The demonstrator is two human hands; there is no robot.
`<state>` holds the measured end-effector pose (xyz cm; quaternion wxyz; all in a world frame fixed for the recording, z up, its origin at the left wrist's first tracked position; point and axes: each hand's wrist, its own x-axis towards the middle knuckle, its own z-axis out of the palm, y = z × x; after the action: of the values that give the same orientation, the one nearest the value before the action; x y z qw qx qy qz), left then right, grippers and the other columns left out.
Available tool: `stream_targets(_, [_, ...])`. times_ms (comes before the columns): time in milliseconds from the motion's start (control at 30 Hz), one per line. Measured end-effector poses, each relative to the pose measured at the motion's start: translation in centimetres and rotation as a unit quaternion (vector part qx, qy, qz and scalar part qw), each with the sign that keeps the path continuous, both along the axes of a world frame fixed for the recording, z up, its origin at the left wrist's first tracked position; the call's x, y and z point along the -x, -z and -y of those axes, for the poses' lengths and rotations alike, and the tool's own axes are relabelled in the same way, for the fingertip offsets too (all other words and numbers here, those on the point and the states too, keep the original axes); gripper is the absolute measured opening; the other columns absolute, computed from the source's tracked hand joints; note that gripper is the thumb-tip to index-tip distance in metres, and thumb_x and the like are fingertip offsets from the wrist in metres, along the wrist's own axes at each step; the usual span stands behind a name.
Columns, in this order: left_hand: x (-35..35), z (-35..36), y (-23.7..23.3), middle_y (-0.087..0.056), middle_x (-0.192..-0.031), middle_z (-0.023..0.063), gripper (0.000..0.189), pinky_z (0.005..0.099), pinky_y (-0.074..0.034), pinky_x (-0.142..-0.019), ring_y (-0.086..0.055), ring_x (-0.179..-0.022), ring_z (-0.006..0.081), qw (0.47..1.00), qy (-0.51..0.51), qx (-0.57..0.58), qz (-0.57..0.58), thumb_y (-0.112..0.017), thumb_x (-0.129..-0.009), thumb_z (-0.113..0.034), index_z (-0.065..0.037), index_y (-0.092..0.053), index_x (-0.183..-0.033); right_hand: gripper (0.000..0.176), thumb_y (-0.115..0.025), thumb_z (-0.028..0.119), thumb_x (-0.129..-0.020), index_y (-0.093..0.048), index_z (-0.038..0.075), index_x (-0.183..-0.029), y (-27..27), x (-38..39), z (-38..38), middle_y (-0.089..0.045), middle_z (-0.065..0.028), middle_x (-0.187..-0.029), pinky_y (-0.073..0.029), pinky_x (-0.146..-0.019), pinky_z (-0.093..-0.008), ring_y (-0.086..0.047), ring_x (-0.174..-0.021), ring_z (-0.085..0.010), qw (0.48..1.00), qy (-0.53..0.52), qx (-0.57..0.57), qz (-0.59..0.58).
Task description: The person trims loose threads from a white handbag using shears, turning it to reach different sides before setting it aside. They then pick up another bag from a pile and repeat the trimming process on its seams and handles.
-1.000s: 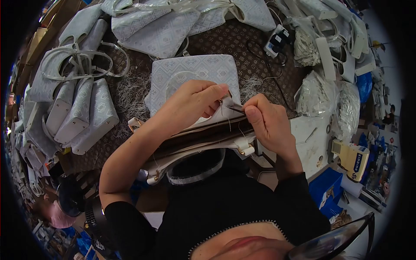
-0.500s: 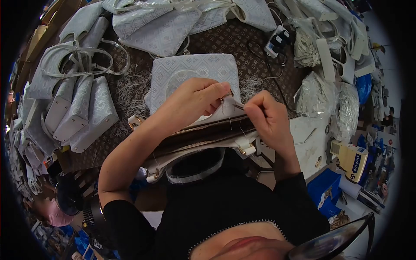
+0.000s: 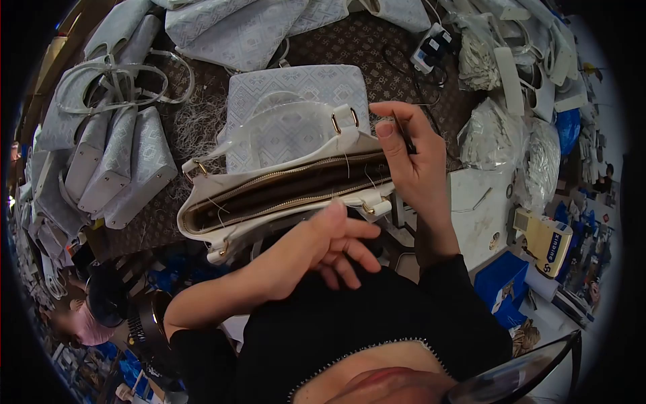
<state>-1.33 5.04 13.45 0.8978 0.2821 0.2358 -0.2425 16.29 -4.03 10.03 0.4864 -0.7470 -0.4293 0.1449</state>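
A white handbag with a patterned body (image 3: 208, 182) lies with its zipped top open and its dark lining showing. Its front rim passes behind my left hand (image 3: 330, 242), whose fingers are spread and hold nothing. Beside the bag's right end, my right hand (image 3: 420, 151) is curled around a slim dark tool (image 3: 404, 135), mostly hidden by the fingers. The rear handle (image 3: 282, 118), in clear wrapping, stands up, with gold rings at its white end tab (image 3: 344, 118). Loose thread ends (image 3: 347, 165) stick out along the bag's rim.
Finished-looking patterned bags (image 3: 145, 161) stand at the left, and more lie at the back. Thread scraps (image 3: 198, 131) litter the brown patterned cloth. A power strip (image 3: 431, 50), plastic-wrapped parts (image 3: 494, 138), a yellow box (image 3: 545, 242) and a blue box (image 3: 501, 286) are on the right.
My left hand has let go of the rear handle tab and moved down to the bag's front side, opening. My right hand has drawn up slightly and away from the tab, the tool tip turned.
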Motion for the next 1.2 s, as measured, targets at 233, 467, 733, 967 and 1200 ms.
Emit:
stream_targets(233, [-2.3, 2.1, 2.3, -0.062, -0.101, 0.0144, 0.054, 0.0176, -0.042, -0.041, -0.065, -0.069, 0.0142, 0.989, -0.095, 0.107, 0.039, -0.049, -0.089, -0.043, 0.001, -0.042, -0.118, 0.027, -0.052, 0.019, -0.091, -0.043, 0.005, -0.113, 0.3, -0.3, 0.9, -0.047, 0.0002, -0.062, -0.031, -0.046, -0.0203, -0.037, -0.05, -0.0061, 0.996, -0.033, -0.063, -0.052])
stream_targets(467, [-2.3, 2.7, 4.1, -0.063, -0.104, 0.0123, 0.033, 0.0185, -0.046, -0.051, -0.064, -0.074, 0.0113, 0.992, -0.091, -0.015, 0.086, -0.056, -0.088, -0.015, -0.001, -0.044, -0.116, 0.01, -0.046, 0.012, -0.091, -0.045, 0.004, -0.097, -3.6, -1.4, 4.9, -0.05, 0.0, -0.067, -0.031, -0.044, -0.0157, -0.039, -0.048, -0.002, 0.93, -0.074, 0.032, -0.358])
stream_targets(733, [-2.3, 4.2, 6.2, -0.064, -0.091, 0.0081, 0.025, 0.0213, -0.049, -0.056, -0.062, -0.073, 0.01, 0.978, -0.098, -0.151, 0.103, -0.054, -0.087, -0.012, 0.0, -0.056, -0.109, 0.011, -0.051, 0.011, -0.089, -0.049, 0.002, -0.094, -6.2, -1.1, 6.2, -0.056, -0.0013, -0.058, -0.039, -0.042, -0.0194, -0.054, -0.047, -0.0073, 0.893, -0.262, 0.29, -0.223])
stream_targets(967, [-2.5, 4.4, 7.0, -0.065, -0.077, 0.0068, 0.019, 0.0224, -0.05, -0.056, -0.062, -0.067, 0.0103, 0.959, -0.093, -0.246, 0.104, -0.052, -0.085, -0.009, 0.002, -0.061, -0.097, 0.016, -0.051, 0.013, -0.089, -0.047, 0.003, -0.102, -5.5, 0.0, 5.9, -0.059, -0.0028, -0.059, -0.042, -0.043, -0.0208, -0.057, -0.049, -0.0093, 0.872, -0.213, 0.36, -0.255])
stream_targets(1200, [-2.5, 4.5, 7.3, -0.065, -0.08, 0.0074, 0.018, 0.0216, -0.049, -0.053, -0.061, -0.068, 0.0106, 0.96, -0.107, -0.236, 0.108, -0.055, -0.085, -0.012, 0.003, -0.062, -0.093, 0.018, -0.051, 0.013, -0.09, -0.046, 0.002, -0.103, -5.1, 0.4, 6.0, -0.059, -0.0035, -0.059, -0.043, -0.045, -0.0213, -0.058, -0.05, -0.0098, 0.881, -0.18, 0.36, -0.248])
